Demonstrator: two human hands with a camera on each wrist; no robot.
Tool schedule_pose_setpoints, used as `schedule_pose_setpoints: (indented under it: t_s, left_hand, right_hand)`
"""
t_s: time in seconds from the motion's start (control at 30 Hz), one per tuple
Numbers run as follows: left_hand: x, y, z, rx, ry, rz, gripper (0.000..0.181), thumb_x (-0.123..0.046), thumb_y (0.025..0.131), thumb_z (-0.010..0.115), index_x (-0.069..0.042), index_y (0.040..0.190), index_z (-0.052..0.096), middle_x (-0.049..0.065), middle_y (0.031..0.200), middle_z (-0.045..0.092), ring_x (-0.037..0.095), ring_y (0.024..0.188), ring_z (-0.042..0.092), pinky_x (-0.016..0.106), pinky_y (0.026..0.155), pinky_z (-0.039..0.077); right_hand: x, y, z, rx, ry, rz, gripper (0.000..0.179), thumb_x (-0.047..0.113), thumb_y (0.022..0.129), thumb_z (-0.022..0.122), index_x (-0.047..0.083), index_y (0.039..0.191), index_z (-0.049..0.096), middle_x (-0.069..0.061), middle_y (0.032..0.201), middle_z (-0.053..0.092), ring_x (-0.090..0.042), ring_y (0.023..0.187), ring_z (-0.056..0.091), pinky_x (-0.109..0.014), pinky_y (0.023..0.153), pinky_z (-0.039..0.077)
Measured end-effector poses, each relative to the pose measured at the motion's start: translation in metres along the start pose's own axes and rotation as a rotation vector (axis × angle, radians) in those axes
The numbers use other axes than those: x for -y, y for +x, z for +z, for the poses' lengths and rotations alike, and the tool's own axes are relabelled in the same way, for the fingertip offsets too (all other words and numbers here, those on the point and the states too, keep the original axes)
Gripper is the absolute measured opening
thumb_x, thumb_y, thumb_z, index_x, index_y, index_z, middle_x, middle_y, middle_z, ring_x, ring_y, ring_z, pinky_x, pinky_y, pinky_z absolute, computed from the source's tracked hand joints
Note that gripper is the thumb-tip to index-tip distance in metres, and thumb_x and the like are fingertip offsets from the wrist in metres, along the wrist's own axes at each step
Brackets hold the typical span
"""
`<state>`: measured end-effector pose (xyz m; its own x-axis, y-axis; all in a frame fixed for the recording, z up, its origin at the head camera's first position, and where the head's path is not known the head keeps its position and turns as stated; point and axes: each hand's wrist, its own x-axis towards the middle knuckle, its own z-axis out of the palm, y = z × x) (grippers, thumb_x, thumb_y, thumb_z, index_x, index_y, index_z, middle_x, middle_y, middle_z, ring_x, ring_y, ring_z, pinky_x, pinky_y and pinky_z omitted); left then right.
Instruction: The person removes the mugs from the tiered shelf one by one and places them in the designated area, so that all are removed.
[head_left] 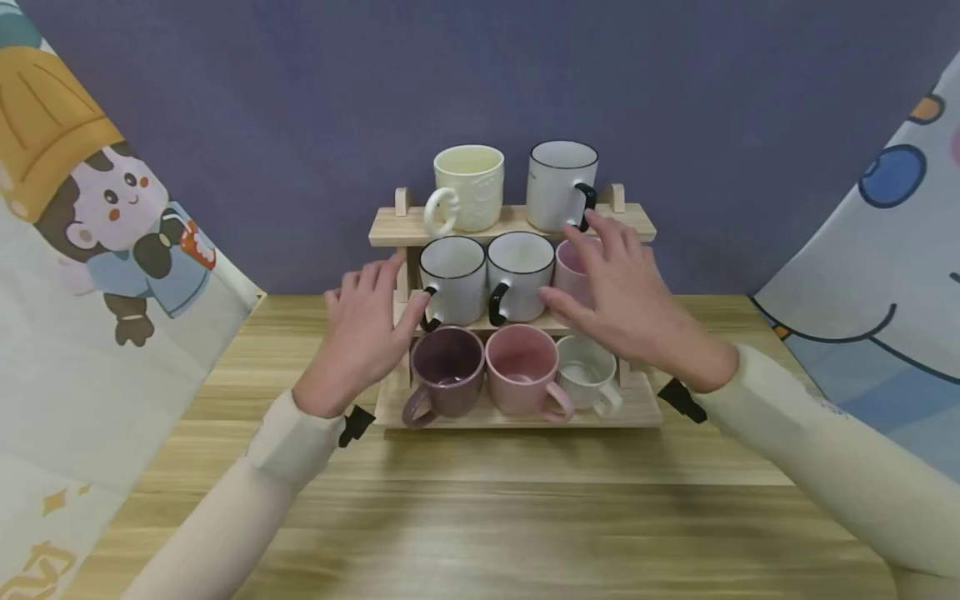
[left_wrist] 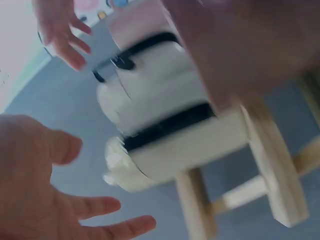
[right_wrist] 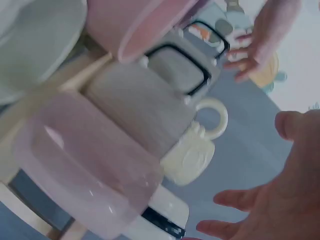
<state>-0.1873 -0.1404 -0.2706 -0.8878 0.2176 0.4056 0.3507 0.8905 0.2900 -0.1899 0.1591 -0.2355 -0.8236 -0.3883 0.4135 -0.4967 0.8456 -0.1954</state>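
Note:
A three-tier wooden rack (head_left: 390,227) holds several mugs. On its top shelf are a cream mug (head_left: 483,196) and a white mug with a black rim (head_left: 551,193). The middle shelf carries two white black-rimmed mugs (head_left: 461,287) and a pink mug (head_left: 570,279), partly hidden by my right hand (head_left: 630,296). That hand hovers with spread fingers, its fingertips close to the top white mug's black handle. My left hand (head_left: 363,325) hangs at the rack's left side, fingers extended, thumb near a black handle. Both hands hold nothing.
Along the bottom shelf sit a purple mug (head_left: 450,379), a rose-pink mug (head_left: 521,375) and a small white cup (head_left: 585,375). The rack stands on a wood-grain table (head_left: 480,517). Behind it hangs a dark blue cloth (head_left: 315,125); printed cloths flank both sides.

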Motion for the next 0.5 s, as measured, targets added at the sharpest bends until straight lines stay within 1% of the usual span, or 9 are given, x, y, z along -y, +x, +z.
schedule_pose_setpoints:
  t_s: [0.1, 0.2, 0.27, 0.37, 0.5]
  left_hand:
    - [0.015, 0.007, 0.003, -0.061, -0.036, -0.040, 0.056, -0.037, 0.099, 0.042, -0.004, 0.144, 0.034, 0.022, 0.131, 0.044, 0.041, 0.114, 0.038, 0.053, 0.085, 0.029]
    - [0.031, 0.012, 0.008, -0.078, -0.055, -0.076, 0.048, -0.027, 0.099, 0.045, 0.000, 0.139, 0.040, 0.024, 0.127, 0.046, 0.041, 0.109, 0.040, 0.052, 0.084, 0.032]
    - [0.040, 0.014, 0.013, -0.058, -0.075, -0.092, 0.045, -0.022, 0.099, 0.045, 0.001, 0.137, 0.042, 0.025, 0.127, 0.045, 0.042, 0.110, 0.040, 0.053, 0.088, 0.033]
    - [0.051, 0.015, 0.021, -0.017, -0.103, -0.091, 0.042, -0.019, 0.099, 0.045, 0.003, 0.135, 0.043, 0.025, 0.126, 0.045, 0.042, 0.112, 0.040, 0.053, 0.093, 0.033]
    - [0.062, 0.017, 0.030, 0.039, -0.137, -0.102, 0.042, -0.018, 0.100, 0.043, 0.003, 0.136, 0.043, 0.025, 0.127, 0.044, 0.042, 0.116, 0.038, 0.053, 0.096, 0.033]
  right_hand:
    - [-0.003, 0.014, -0.010, -0.069, 0.036, -0.033, 0.072, 0.044, 0.090, 0.059, 0.001, 0.142, 0.035, -0.025, 0.146, 0.023, -0.041, 0.132, 0.021, -0.059, 0.103, 0.021]
    - [-0.008, 0.032, -0.020, -0.115, 0.066, -0.075, 0.063, 0.032, 0.089, 0.065, -0.002, 0.137, 0.041, -0.025, 0.141, 0.031, -0.040, 0.127, 0.028, -0.054, 0.101, 0.027]
    - [-0.012, 0.046, -0.025, -0.132, 0.077, -0.083, 0.057, 0.026, 0.089, 0.066, -0.002, 0.134, 0.046, -0.024, 0.138, 0.035, -0.039, 0.123, 0.031, -0.051, 0.097, 0.031]
    - [-0.019, 0.066, -0.032, -0.125, 0.084, -0.051, 0.048, 0.022, 0.091, 0.063, -0.002, 0.131, 0.051, -0.020, 0.135, 0.039, -0.036, 0.122, 0.034, -0.049, 0.095, 0.033]
    - [-0.030, 0.088, -0.036, -0.066, 0.077, -0.026, 0.044, 0.025, 0.095, 0.057, -0.002, 0.129, 0.052, -0.019, 0.133, 0.041, -0.035, 0.121, 0.035, -0.049, 0.094, 0.033]
